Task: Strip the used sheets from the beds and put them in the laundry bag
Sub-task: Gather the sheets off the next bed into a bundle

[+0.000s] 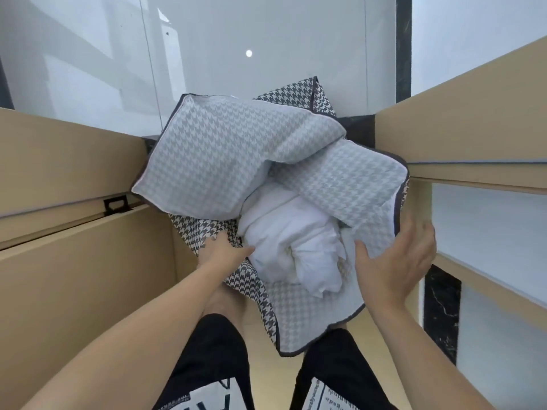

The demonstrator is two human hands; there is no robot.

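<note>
- Two bare hands work at the mouth of a houndstooth bag (207, 149) that stands on the floor between pale wooden bed frames.
- Left hand (220, 250) reaches in from the near left side; its fingers go under the bag's dark-checked edge and press against the white bundle, so their tips are hidden and I cannot tell whether they grip.
- Right hand (396, 261) is spread, fingers straight, palm against the bag's right flap, thumb touching the pale lining just beside the bundle.
- White sheets (296, 247) sit rolled and crumpled inside the open bag, partly covered by a flap folded over from the left.
- Left bed frame (74, 232) and right bed frame (473, 119) flank the bag.
- Black shorts (213, 359) with white printed panels show at the bottom.
</note>
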